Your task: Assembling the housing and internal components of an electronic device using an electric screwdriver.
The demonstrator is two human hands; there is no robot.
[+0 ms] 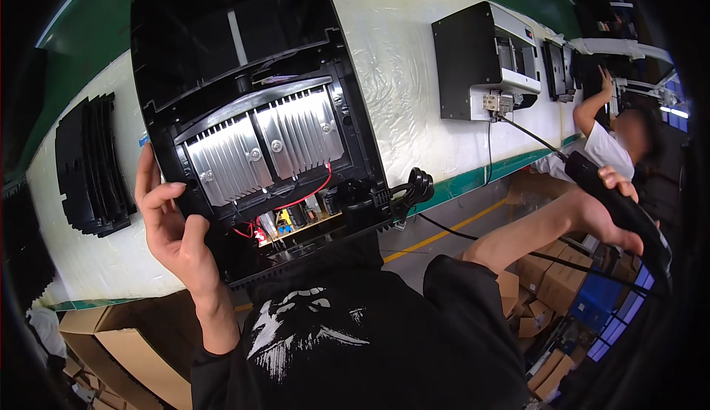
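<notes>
A black plastic housing (362,136) lies open in front of me. Inside it are two finned silver heat sinks (225,160), red wires and a circuit board (299,221). My left hand (174,225) grips the housing's left edge, with bent fingers and thumb over the rim. Out to the right, my right hand (603,217) is wrapped around a black electric screwdriver (610,192). Its thin shaft reaches toward the metal outlet of a black and white screw feeder (466,62); the tip is at or close to that outlet. A coiled black power cord (418,186) sits at the housing's right corner.
Stacked black plastic panels (92,166) lie left on the white-covered bench (392,62). Another black part (558,69) lies beyond the feeder. A co-worker in a white top (610,151) is at the far right. Cardboard boxes (140,365) stand below the bench; a black cable crosses lower right.
</notes>
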